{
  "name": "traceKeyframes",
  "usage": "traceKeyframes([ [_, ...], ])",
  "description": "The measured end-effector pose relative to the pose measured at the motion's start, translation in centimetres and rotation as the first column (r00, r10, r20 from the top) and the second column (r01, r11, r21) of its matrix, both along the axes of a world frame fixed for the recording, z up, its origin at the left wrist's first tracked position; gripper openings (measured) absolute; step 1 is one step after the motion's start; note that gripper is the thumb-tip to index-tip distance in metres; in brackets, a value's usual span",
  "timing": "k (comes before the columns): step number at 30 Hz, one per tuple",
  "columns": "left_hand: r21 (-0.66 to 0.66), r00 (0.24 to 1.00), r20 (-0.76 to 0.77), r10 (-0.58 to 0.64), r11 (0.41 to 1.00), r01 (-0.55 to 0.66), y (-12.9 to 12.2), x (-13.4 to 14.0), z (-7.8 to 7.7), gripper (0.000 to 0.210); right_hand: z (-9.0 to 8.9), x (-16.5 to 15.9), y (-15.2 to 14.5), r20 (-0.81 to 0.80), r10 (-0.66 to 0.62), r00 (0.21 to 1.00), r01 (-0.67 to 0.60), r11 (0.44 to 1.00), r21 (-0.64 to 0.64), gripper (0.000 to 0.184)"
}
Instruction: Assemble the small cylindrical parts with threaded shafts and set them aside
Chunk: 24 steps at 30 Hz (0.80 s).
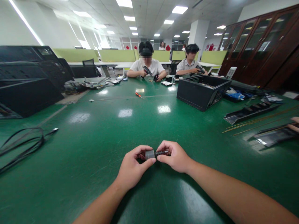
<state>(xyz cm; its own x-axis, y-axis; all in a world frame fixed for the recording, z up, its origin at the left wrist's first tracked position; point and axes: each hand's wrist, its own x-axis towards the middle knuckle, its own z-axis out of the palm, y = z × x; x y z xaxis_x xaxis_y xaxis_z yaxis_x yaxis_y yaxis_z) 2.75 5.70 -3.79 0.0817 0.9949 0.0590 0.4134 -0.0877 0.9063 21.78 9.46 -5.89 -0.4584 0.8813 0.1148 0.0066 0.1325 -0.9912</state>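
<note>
L hand [137,169]: grasping, thumb in front & fingers behind, the grey cyl. body of a small metal part [149,154]. R hand [175,157]: thumb & curled fingers at the part's other end, about a thin shaft w/ spring-like coils [162,152]; exact fingertip contact hard to tell. The part is btwn the two hands, approx. level, shaft pointing R, just above the near middle of a glossy green desk [105,133].

Step in hand, as far as I can judge: two-handed handling of the part, body in one hand, shaft end in the other. Next move prob. calls for a steady L hold on the body while R fingers work at the shaft.

Farther out: orange-handled screwdriver [139,95] mid-desk, well apart from the hands; looped black cables [35,140] far L; open black case [191,96] to the R, w/ metal channel [249,113] & thin rods [247,123] nearer. R edge: someone else's hand [294,124], partly cut off. Across the desk, 2 co-workers w/ headgear: one in white [135,67], one in a lighter-grey shirt [184,66], each holding a dark drill-like tool [147,70].
</note>
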Motion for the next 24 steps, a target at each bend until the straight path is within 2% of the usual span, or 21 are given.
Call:
traceKeyframes([
  [14,0.004,1.0,-0.001,0.014,1.0,-0.014,-0.03,-0.31,-0.21,0.035,-0.17,-0.07,-0.01,-0.037,0.002,0.999,-0.003,0.999,-0.042,0.014],
  [24,-0.008,1.0,0.016,0.018,1.0,-0.018,0.06,-0.34,-0.33,0.036,-0.15,-0.16,0.02,-0.001,-0.013,1.0,0.013,0.999,-0.038,0.014],
])
